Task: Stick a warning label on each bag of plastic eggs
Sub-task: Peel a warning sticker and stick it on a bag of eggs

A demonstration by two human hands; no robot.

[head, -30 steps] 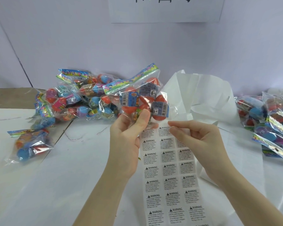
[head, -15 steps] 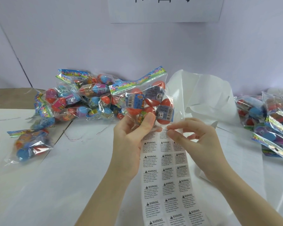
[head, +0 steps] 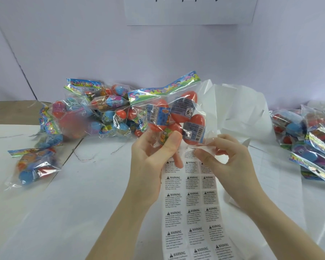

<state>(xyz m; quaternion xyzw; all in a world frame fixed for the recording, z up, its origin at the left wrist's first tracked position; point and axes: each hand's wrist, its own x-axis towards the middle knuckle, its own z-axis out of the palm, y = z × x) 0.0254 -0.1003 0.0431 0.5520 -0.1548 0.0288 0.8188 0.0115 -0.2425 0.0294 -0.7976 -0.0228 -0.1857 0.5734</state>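
My left hand [head: 154,156] holds up a clear bag of orange plastic eggs [head: 174,113] with a colourful header strip, pinched at its lower edge. The same hand also grips the top of a long sheet of warning labels [head: 192,209] that hangs down toward me. My right hand [head: 227,162] pinches a small warning label [head: 190,152] at the top of the sheet, just under the bag. The label's lower part still lies against the sheet.
A pile of egg bags [head: 94,113] lies at the back left, with one single bag [head: 33,167] nearer on the left. More bags [head: 311,139] are heaped at the right edge. Crumpled white paper [head: 238,109] stands behind my hands on the white table [head: 83,203].
My left hand has shifted the bag and sheet to the right and slightly lower. My right hand's fingers have closed on the top label and curled inward.
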